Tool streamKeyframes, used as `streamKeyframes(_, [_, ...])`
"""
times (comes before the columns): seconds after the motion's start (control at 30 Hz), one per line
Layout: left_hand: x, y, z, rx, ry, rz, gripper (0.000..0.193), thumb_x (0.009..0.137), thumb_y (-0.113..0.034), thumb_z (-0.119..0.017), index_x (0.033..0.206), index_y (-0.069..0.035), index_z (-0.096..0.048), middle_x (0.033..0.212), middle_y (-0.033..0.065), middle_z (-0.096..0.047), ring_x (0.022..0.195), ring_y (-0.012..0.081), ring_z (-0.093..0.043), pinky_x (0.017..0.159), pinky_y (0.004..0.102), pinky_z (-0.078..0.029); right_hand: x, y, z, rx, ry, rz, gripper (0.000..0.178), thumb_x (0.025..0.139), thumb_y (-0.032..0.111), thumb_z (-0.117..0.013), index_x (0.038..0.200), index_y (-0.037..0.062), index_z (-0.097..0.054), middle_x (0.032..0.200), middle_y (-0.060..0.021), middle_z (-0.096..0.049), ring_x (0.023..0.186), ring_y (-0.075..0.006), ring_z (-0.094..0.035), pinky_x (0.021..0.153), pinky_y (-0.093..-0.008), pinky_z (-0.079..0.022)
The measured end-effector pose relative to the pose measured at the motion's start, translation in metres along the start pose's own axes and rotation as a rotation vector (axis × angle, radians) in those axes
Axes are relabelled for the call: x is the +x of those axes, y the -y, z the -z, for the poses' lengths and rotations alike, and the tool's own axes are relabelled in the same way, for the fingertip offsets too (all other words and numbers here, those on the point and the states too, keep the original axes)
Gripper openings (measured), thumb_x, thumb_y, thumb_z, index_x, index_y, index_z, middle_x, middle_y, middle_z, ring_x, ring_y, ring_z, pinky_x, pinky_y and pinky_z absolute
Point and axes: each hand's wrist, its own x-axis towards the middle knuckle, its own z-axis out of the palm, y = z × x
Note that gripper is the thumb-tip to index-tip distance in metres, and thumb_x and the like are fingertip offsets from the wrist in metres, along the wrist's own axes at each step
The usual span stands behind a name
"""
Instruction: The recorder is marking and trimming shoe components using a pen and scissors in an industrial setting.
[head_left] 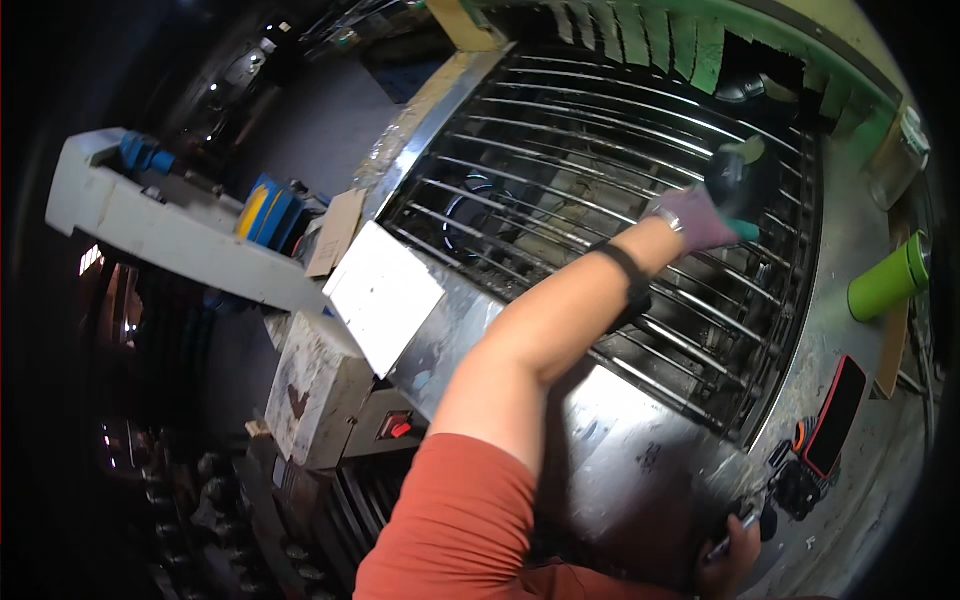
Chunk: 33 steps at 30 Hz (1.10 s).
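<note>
Head cam: my purple-and-teal gloved left hand (698, 218) is at the dark, pale-topped, shoe-shaped item (730, 180) over the steel rollers (716, 314), grip unclear; reached, not off them yet. Right hand (736, 560) clutches something small, silvery (748, 520).

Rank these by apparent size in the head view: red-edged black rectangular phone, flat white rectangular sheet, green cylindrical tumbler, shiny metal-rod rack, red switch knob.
1. Metal-rod rack
2. White sheet
3. Green tumbler and black phone: too alike to rank
4. Red switch knob
</note>
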Motion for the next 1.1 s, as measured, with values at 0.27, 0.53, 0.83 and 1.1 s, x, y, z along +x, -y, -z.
streamKeyframes(0.27, [-0.305,0.052,-0.006,-1.375,0.113,0.190,0.045,0.095,-0.042,-0.054,0.109,0.001,-0.061,0.077,0.0097,-0.064,0.064,0.0182,-0.065,0.059,0.0309,-0.055,0.032,0.022,0.010,0.346,-0.054,-0.004,0.049,0.066,-0.001,-0.062,0.115,0.0040,-0.056,0.097,-0.0214,-0.055,0.087,-0.0429,-0.056,0.076,-0.0443,-0.046])
streamKeyframes(0.53, [-0.567,0.066,-0.068,-1.820,-0.140,0.427,0.083,0.089,-0.070,-0.030,0.139,-0.004,-0.041,0.120,0.0213,-0.059,0.095,0.0289,-0.067,0.079,0.0388,-0.058,0.026,0.087,0.032,0.454,-0.026,0.239,0.041,0.076,0.011,-0.065,0.116,0.0050,-0.058,0.095,-0.0176,-0.057,0.083,-0.0359,-0.059,0.073,-0.0387,-0.048])
streamKeyframes(0.83, [-0.652,0.067,-0.148,-2.169,-0.326,0.669,0.091,0.081,-0.079,-0.036,0.141,-0.010,-0.039,0.125,0.0165,-0.058,0.107,0.0323,-0.061,0.086,0.0453,-0.054,-0.041,0.226,0.004,1.570,1.279,-0.103,0.045,0.082,0.008,-0.073,0.123,0.0090,-0.055,0.095,0.0008,-0.059,0.083,-0.0058,-0.055,0.070,-0.0227,-0.047])
streamKeyframes(1.1, [-0.659,0.071,-0.154,-1.660,-0.535,0.214,0.066,0.099,-0.058,-0.026,0.139,-0.007,-0.037,0.124,0.0104,-0.054,0.107,0.0210,-0.056,0.094,0.0372,-0.049,-0.064,0.254,-0.014,1.744,1.599,-0.220,0.048,0.084,0.011,-0.072,0.127,0.0059,-0.050,0.094,-0.0030,-0.059,0.085,-0.0093,-0.054,0.077,-0.0265,-0.047])
